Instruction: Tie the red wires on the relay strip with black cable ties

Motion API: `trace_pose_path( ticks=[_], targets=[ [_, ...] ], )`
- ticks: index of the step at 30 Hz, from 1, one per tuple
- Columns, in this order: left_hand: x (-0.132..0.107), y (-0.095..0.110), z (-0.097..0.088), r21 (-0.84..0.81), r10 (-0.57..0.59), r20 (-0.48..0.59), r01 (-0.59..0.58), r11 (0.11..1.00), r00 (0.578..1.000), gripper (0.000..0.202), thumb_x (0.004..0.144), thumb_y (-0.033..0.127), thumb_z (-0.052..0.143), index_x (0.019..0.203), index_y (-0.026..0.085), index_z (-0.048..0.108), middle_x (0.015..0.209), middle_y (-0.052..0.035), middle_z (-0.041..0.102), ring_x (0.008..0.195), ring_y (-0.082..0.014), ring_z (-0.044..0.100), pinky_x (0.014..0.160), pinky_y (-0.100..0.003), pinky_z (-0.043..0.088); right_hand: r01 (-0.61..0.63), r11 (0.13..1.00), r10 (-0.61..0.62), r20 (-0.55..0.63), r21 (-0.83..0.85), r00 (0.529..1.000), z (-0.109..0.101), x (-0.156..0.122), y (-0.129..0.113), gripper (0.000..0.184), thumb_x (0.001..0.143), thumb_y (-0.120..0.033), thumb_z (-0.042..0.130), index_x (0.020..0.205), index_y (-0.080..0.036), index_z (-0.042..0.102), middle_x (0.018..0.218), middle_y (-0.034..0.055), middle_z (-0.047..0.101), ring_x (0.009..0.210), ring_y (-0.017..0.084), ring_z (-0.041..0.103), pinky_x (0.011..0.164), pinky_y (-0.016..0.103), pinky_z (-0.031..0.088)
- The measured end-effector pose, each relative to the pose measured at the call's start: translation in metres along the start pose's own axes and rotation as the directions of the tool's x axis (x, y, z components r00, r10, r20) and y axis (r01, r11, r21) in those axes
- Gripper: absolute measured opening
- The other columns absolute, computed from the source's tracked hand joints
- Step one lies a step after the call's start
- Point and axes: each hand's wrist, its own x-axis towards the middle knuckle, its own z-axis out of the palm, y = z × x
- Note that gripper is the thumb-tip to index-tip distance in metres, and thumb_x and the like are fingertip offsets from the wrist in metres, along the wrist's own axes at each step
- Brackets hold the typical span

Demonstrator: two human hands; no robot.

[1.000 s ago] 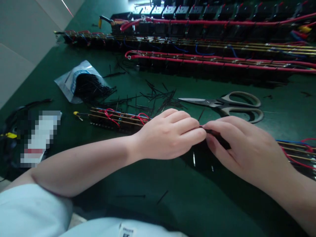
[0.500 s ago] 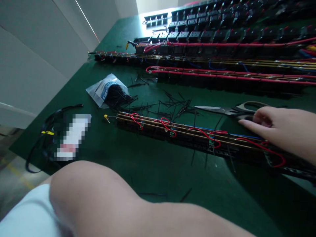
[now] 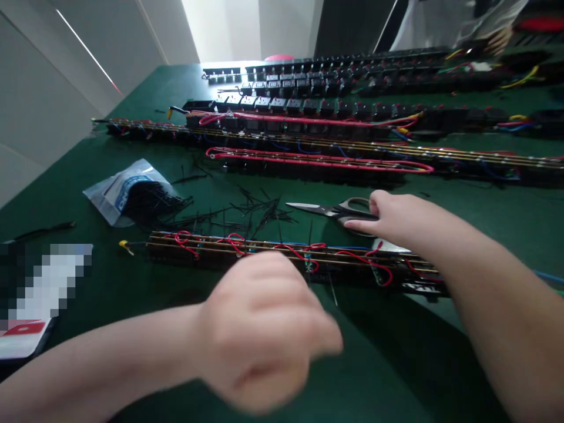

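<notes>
My right hand (image 3: 394, 217) is closed on the handles of a pair of scissors (image 3: 328, 210), which lie with their blades pointing left. My left hand (image 3: 268, 335) is curled into a fist in front of the nearest wired strip; motion blurs it, and whatever it may hold is hidden. That strip, a long black socket rail (image 3: 170, 249), carries brass bars, red wire loops and small green boards. Dark cable ties stick up from it. Behind it, loose black cable ties (image 3: 264, 208) are scattered, and more spill from an open plastic bag (image 3: 117, 197).
More wired strips (image 3: 308, 158) with red cables lie across the back of the green table (image 3: 211, 197). A lanyard badge (image 3: 39, 305), partly blurred out, is at the left edge. Another person's hand (image 3: 500, 41) shows at the far right.
My left hand has come up into view over the table as a fist, where only the arm showed before. The view has shifted right; my right hand remains at the scissors.
</notes>
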Motion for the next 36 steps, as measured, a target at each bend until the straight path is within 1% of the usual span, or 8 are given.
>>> trace_pose_path(
  ticks=[2,5,9,14,17,23,30,36],
  targets=[
    [0.042,-0.035,-0.005,0.057,-0.012,-0.029,0.014,0.998,0.999,0.024,0.095,0.008,0.049,0.093,0.02,0.07,0.084,-0.0018,0.077,0.078,-0.0133,0.07,0.077,-0.028,0.056,0.077,0.997,-0.077,-0.06,-0.014,0.995,0.003,0.001,0.003,0.062,0.082,-0.075,0.053,0.105,-0.019,0.061,0.097,0.015,0.071,0.086,0.033,0.066,0.063,0.039,0.045],
    [0.042,-0.062,0.006,0.18,-0.146,0.042,0.137,0.974,0.988,0.019,0.098,0.014,0.052,0.102,0.016,0.07,0.098,-0.0059,0.079,0.092,-0.0177,0.072,0.085,-0.032,0.057,0.27,0.962,-0.273,-0.141,-0.045,0.952,0.009,0.004,0.006,0.04,0.086,-0.054,0.058,0.107,-0.02,0.064,0.109,0.0136,0.069,0.101,0.031,0.065,0.075,0.039,0.048],
    [0.022,-0.07,0.021,0.262,-0.176,0.128,0.138,0.955,0.976,0.019,0.099,0.023,0.057,0.11,0.016,0.071,0.105,-0.0073,0.079,0.097,-0.0215,0.071,0.088,-0.037,0.056,0.361,0.932,-0.363,-0.14,-0.036,0.921,0.012,0.005,0.0,0.017,0.08,-0.03,0.061,0.093,-0.021,0.066,0.096,0.0075,0.069,0.083,0.022,0.064,0.069,0.034,0.046],
    [0.029,-0.069,0.016,0.276,-0.227,0.191,0.169,0.946,0.955,0.014,0.098,0.027,0.063,0.097,0.019,0.074,0.093,-0.0034,0.078,0.086,-0.0203,0.071,0.081,-0.035,0.053,0.334,0.942,-0.335,-0.213,-0.043,0.918,-0.006,-0.006,-0.002,0.015,0.078,-0.022,0.056,0.091,-0.02,0.063,0.089,0.0076,0.067,0.076,0.022,0.059,0.066,0.034,0.042],
    [0.032,-0.067,0.01,0.316,-0.265,0.25,0.18,0.931,0.931,0.019,0.099,0.032,0.062,0.092,0.019,0.074,0.089,-0.0029,0.078,0.082,-0.0212,0.071,0.08,-0.037,0.049,0.287,0.957,-0.284,-0.347,-0.046,0.894,-0.026,-0.019,0.004,0.022,0.085,-0.028,0.051,0.1,-0.019,0.063,0.097,0.0117,0.067,0.09,0.027,0.061,0.075,0.039,0.044],
    [0.035,-0.061,0.008,0.304,-0.35,0.256,0.269,0.914,0.901,0.015,0.097,0.034,0.065,0.097,0.021,0.073,0.072,0.0031,0.073,0.073,-0.0195,0.068,0.086,-0.04,0.044,0.309,0.949,-0.311,-0.356,-0.063,0.881,-0.036,-0.05,0.014,0.079,0.075,-0.091,0.045,0.103,-0.017,0.057,0.1,0.0178,0.063,0.094,0.034,0.061,0.079,0.047,0.05],
    [0.044,-0.056,0.016,0.016,-0.388,0.201,0.393,0.92,0.9,0.013,0.095,0.023,0.065,0.084,0.02,0.071,0.085,0.0026,0.076,0.081,-0.0138,0.067,0.075,-0.026,0.046,0.254,0.964,-0.25,-0.048,0.083,0.967,-0.016,-0.068,0.026,0.063,0.059,-0.083,0.065,0.085,-0.026,0.061,0.083,0.0088,0.067,0.071,0.029,0.061,0.058,0.042,0.049],
    [0.041,-0.054,0.017,0.005,-0.435,0.165,0.44,0.898,0.885,0.014,0.094,0.022,0.062,0.084,0.018,0.07,0.08,0.002,0.074,0.074,-0.0126,0.065,0.063,-0.023,0.043,0.28,0.95,-0.276,-0.049,0.135,0.96,-0.01,-0.067,0.026,0.064,0.059,-0.083,0.065,0.087,-0.026,0.065,0.088,0.0103,0.069,0.076,0.031,0.063,0.062,0.044,0.052]
  ],
)
